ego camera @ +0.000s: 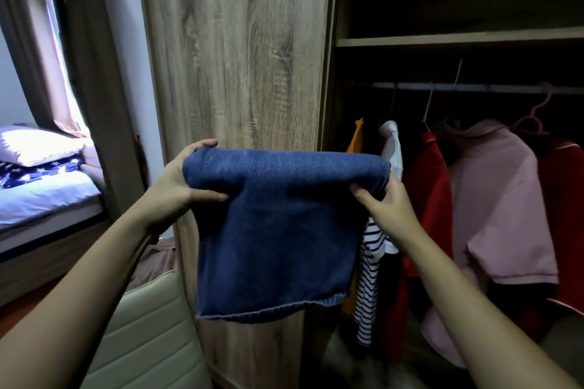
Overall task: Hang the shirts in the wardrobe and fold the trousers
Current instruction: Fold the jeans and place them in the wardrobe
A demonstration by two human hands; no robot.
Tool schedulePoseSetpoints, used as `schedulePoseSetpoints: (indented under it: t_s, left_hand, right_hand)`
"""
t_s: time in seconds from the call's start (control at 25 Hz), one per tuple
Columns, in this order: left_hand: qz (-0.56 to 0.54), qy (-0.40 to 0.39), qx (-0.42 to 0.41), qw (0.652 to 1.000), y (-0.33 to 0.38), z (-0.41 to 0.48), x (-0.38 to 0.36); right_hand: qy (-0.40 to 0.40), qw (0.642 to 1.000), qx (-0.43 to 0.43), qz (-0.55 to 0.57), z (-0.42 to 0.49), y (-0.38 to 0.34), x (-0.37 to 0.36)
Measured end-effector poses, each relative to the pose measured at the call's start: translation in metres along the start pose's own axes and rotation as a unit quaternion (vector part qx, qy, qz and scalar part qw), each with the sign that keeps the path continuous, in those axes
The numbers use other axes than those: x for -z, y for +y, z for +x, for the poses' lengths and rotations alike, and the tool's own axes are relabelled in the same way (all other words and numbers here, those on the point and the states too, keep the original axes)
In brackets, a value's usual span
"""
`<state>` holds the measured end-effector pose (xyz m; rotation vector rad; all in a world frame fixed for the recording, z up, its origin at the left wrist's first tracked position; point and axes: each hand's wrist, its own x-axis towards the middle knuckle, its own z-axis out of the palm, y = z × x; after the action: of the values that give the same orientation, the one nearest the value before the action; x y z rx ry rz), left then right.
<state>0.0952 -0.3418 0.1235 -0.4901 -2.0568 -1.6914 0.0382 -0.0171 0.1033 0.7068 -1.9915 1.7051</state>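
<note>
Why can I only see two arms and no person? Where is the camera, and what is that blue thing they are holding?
The camera sits on the person's head, so you see what they see: their own two arms reaching forward. There is only this one picture. The left hand and the right hand each grip one end of a pair of blue jeans. The jeans are folded over, and the lower part hangs down in the air, not lying on anything. Behind them is a wooden wardrobe door. To the right the wardrobe is open, and clothes hang from a rail: an orange shirt, a white shirt, a striped shirt, a red shirt and a pink shirt. On the far left is a bed with a pillow.
</note>
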Motion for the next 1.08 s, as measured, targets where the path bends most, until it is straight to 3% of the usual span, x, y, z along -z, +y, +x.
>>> schedulePoseSetpoints:
  t_s: [0.2,0.4,0.56,0.68,0.76,0.96,1.08]
  left_hand:
    - [0.141,0.067,-0.083,0.984,0.018,0.007,-0.002]
    - [0.052,0.032,-0.051,0.997,-0.008,0.0,-0.011]
    - [-0.009,0.107,-0.019,0.994,-0.03,-0.005,-0.018]
    - [-0.039,0.095,-0.013,0.995,-0.033,-0.005,-0.014]
    - [-0.085,0.137,0.009,0.987,-0.03,-0.003,-0.02]
    - [0.143,0.212,0.021,0.967,-0.024,0.006,-0.036]
    - [0.076,0.24,-0.008,0.968,-0.024,0.007,-0.039]
  right_hand:
    - [0.094,0.994,-0.009,-0.055,0.005,-0.001,-0.013]
    - [0.151,0.986,0.019,-0.061,-0.001,0.005,-0.032]
    - [0.21,0.965,0.075,-0.135,-0.001,-0.003,-0.029]
    - [0.191,0.969,0.106,-0.117,-0.004,-0.016,-0.027]
    - [0.175,0.974,0.097,-0.106,-0.006,-0.022,-0.026]
    - [0.16,0.986,0.003,-0.055,0.004,-0.032,-0.025]
    - [0.08,0.994,-0.038,0.06,0.005,-0.019,-0.017]
